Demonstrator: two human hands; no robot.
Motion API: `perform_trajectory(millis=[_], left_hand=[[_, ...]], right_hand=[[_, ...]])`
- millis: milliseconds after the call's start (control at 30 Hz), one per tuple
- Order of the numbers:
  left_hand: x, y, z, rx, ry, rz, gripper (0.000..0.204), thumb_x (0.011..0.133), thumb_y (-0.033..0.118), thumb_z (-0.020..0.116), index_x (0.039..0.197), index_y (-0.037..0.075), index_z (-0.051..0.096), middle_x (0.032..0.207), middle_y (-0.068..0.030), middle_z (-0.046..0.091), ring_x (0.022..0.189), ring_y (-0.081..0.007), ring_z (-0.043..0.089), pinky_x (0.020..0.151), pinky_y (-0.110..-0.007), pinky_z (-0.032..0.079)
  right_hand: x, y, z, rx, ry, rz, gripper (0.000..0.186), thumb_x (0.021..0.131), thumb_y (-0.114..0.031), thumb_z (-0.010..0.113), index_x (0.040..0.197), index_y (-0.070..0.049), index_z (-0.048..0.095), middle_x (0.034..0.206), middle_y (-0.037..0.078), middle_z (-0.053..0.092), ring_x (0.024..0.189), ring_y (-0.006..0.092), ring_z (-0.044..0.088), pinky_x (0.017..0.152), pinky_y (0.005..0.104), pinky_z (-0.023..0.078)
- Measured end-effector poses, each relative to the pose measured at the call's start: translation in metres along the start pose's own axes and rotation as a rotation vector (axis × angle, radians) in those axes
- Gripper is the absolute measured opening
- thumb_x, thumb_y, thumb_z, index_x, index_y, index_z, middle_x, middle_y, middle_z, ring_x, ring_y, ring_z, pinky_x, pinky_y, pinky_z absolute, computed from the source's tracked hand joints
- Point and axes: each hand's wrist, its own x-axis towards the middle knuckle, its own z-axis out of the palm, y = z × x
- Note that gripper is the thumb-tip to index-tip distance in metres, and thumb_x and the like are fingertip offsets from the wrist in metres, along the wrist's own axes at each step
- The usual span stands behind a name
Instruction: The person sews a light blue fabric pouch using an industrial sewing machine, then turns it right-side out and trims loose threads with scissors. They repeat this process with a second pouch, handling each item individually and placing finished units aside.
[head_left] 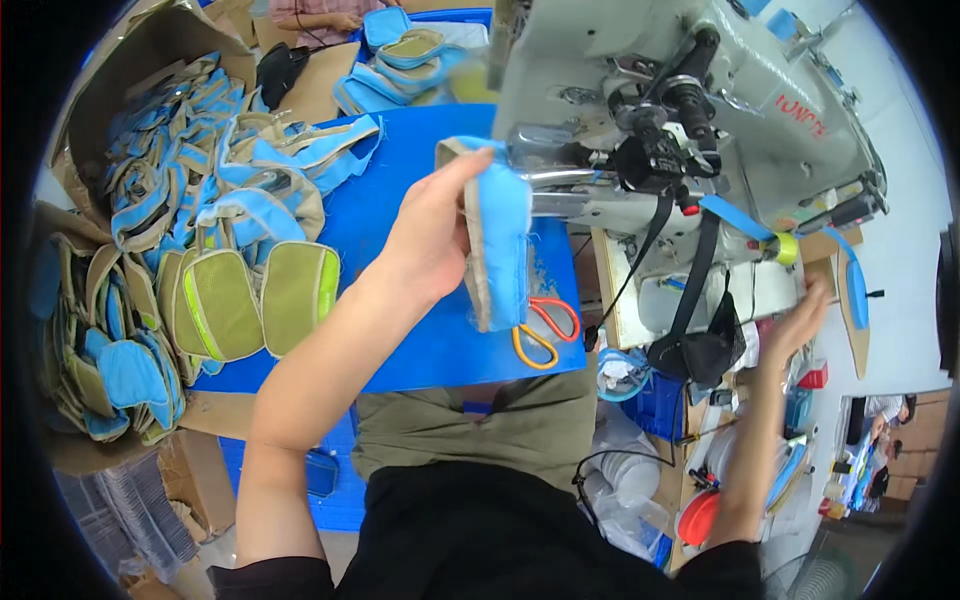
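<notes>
My left hand point(432, 225) is closed on a light blue fabric piece point(505, 245) with khaki edging, holding it upright above the blue work table beside the sewing machine point(690, 110). The thumb lies over its top edge and the other fingers are behind the cloth. Scissors point(545, 330) with orange and red handles lie on the table just under the piece's lower end. Far to the right, my right hand point(797, 322) is raised below a yellow ring point(782, 248) and near a blue strip point(853, 285). Its fingers are too unclear to tell what they hold, if anything.
Heaped blue and khaki fabric pieces point(290, 215) cover the table's left side, with olive mesh pouches point(215, 300) in front. Cardboard boxes point(215, 30) stand left. A black strap point(700, 280) hangs below the machine. Across the table, another person's hand point(345, 22) shows.
</notes>
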Motion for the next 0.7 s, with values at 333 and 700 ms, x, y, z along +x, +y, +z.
perform_trajectory(millis=[333, 700], left_hand=[[0.025, 0.004, -0.001, 0.118, 0.002, -0.012, 0.026, 0.100, 0.030, 0.066, 0.115, 0.008, 0.064, 0.101, -0.0068, 0.072, 0.091, -0.0213, 0.070, 0.082, -0.039, 0.057], [0.034, 0.013, -0.010, 0.228, -0.014, 0.131, 0.018, 0.102, 0.022, 0.063, 0.111, 0.006, 0.066, 0.099, -0.0069, 0.074, 0.088, -0.0191, 0.072, 0.082, -0.037, 0.059]], right_hand=[[-0.199, -0.241, 0.186, 0.798, -0.709, 0.459, 0.029, 0.090, -0.009, 0.077, 0.116, 0.001, 0.069, 0.098, 0.005, 0.070, 0.084, 0.0074, 0.063, 0.069, 0.0232, 0.051], [-0.189, -0.253, 0.173, 1.040, -0.755, 0.658, 0.013, 0.094, -0.004, 0.071, 0.106, 0.002, 0.070, 0.086, 0.002, 0.071, 0.072, 0.0030, 0.061, 0.063, 0.0218, 0.049]])
